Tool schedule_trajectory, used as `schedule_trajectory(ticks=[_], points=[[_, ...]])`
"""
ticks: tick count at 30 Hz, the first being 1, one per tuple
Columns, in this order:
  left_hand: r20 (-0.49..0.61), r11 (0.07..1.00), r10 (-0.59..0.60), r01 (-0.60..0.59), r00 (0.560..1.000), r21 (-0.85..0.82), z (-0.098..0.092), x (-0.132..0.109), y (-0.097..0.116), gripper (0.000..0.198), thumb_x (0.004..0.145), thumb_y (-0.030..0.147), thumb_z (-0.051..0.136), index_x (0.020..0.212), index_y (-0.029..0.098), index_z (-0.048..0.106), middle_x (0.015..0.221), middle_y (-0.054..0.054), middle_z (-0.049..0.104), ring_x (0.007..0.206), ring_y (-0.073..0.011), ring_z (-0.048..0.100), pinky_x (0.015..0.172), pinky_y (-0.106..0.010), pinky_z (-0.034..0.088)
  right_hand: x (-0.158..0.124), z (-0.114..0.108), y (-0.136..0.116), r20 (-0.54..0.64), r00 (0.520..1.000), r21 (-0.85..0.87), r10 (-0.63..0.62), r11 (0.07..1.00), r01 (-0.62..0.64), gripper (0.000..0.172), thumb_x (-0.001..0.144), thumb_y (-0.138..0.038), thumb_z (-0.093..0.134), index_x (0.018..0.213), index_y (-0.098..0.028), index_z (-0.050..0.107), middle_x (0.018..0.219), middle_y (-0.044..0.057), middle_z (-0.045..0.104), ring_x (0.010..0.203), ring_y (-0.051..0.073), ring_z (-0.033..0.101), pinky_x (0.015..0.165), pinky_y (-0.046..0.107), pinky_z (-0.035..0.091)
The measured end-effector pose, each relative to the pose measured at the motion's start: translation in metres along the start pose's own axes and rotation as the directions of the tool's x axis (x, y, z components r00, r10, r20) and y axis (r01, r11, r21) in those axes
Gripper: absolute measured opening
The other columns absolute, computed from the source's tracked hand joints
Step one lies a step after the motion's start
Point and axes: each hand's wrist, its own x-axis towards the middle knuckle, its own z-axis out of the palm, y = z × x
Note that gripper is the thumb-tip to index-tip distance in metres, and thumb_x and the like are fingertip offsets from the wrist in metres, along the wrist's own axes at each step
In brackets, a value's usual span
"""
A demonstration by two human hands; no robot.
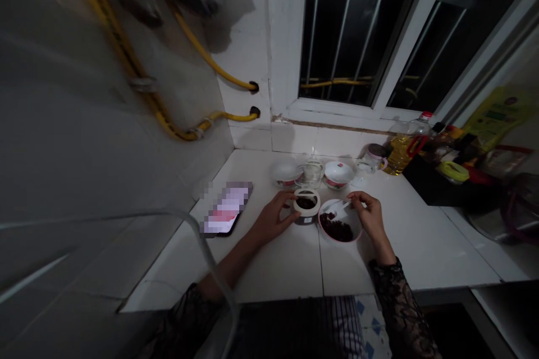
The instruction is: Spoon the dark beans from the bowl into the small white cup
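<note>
My left hand (275, 217) curves round the side of a small round jar (307, 217) with a pale rim, thumb and fingers against it. Dark contents show through its top. Between the fingertips of my right hand (369, 214) is the handle of a white spoon (338, 208), which slants down into a white bowl (357, 231) with a pink rim. Dark reddish-brown crumbly food (337, 229) lies in the bowl, and the spoon's tip rests at its upper edge. Jar and bowl stand side by side on the white tiled counter (278, 269).
Behind them stand two bowls (286, 173) (338, 171) with a glass container (311, 173) between. A glass jug (373, 158), an oil bottle (400, 151) and several condiments are at the right. A lit phone (227, 207) lies left. Yellow pipes (168, 123) run along the wall.
</note>
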Motion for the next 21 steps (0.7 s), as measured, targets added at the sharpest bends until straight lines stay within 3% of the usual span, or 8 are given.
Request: schedule_trajectory(ticks=[9,21], points=[[-0.002,1.000,0.018,-0.018,1.000,-0.010,0.0005,-0.0003,0.0018,0.031,0.091,0.034,0.065,0.120,0.024,0.057,0.131,-0.012,0.061,0.122,-0.0256,0.063,0.086,-0.036,0.062,0.0030,0.0017,-0.0016,-0.027,0.992,0.180,0.120,0.977,-0.113,0.027,0.067,-0.045,0.063,0.071,-0.019,0.070,0.054,-0.001,0.058,0.055,0.017,0.053,0.059,0.029,0.042],[0.002,1.000,0.016,-0.016,1.000,-0.009,0.0001,-0.0005,0.0002,0.032,0.091,0.035,0.065,0.120,0.024,0.057,0.131,-0.012,0.061,0.123,-0.0263,0.062,0.086,-0.037,0.062,0.0017,0.0023,-0.0006,-0.043,0.994,0.168,0.100,0.982,-0.091,0.026,0.070,-0.044,0.063,0.071,-0.020,0.071,0.054,-0.001,0.059,0.056,0.017,0.054,0.061,0.030,0.044]])
